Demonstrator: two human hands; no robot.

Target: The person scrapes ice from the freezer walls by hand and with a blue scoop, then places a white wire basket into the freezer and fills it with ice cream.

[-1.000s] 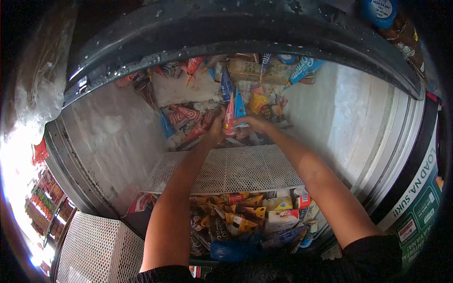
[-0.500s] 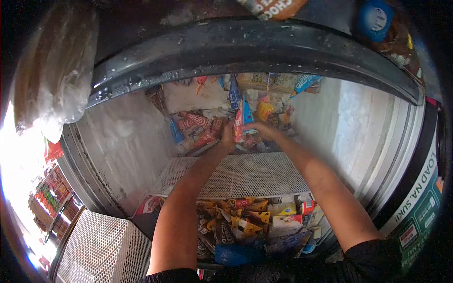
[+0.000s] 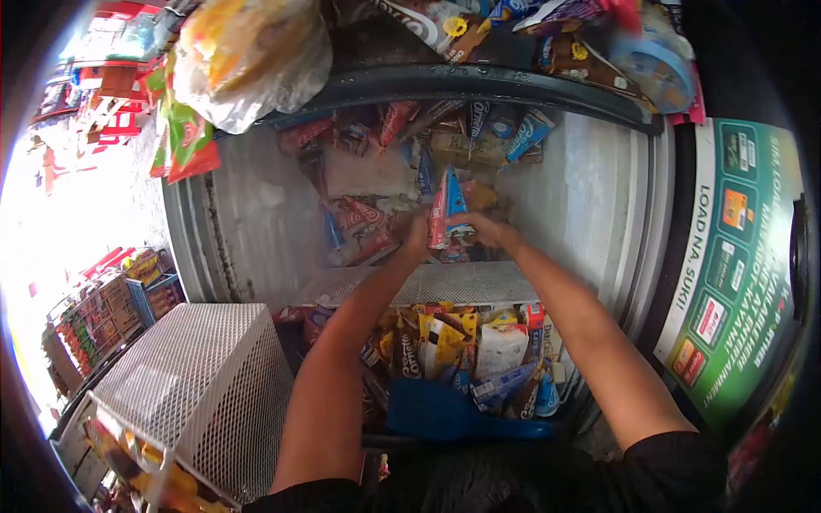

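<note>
view shifted since the last frame, more packets (image 3: pixel 428 24) above the freezer (image 3: pixel 581 188) brought in; both cones are still held, so handling is judged unchanged. red cone (image 3: pixel 438 226) seems gripped by the left hand (image 3: pixel 416 236), fingers partly hidden; blue cone (image 3: pixel 454 203) is pinched by the right hand (image 3: pixel 487 229). wrappers side by side, tips up, inside the freezer.

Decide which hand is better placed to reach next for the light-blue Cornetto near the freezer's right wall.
Right, probably: the right hand is nearer the Cornetto, while the left hand, at the red cone, is farther left. The right hand would first have to release the blue cone.
</note>
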